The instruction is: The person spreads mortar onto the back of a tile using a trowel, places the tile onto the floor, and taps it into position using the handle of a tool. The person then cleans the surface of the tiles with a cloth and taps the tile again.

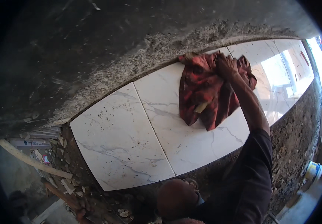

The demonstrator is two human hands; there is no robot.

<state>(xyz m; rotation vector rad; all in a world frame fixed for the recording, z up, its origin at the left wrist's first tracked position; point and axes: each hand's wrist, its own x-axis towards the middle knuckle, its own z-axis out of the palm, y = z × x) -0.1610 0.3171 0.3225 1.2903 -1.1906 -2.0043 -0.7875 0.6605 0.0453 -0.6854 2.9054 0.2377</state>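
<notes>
My right hand (227,67) presses on a crumpled red-and-dark cloth (202,91), its fingers bunched into the upper part of the fabric. The cloth looks like an old garment and has a small yellowish patch on it. It lies spread over a glossy white marble-patterned tile (172,134), close to the rough wall base. My right forearm reaches up to it from a dark short sleeve. I cannot make out my left hand anywhere. At the bottom edge a rounded brown shape (176,198) shows, too dark to identify.
Dirt specks dot the left tile (120,138). A dark wall (93,48) with a crumbly base borders the tiles. Bare soil (288,142) runs along their near side. A wooden stick (34,158) and rubble lie at left; a pale bucket (313,171) stands at right.
</notes>
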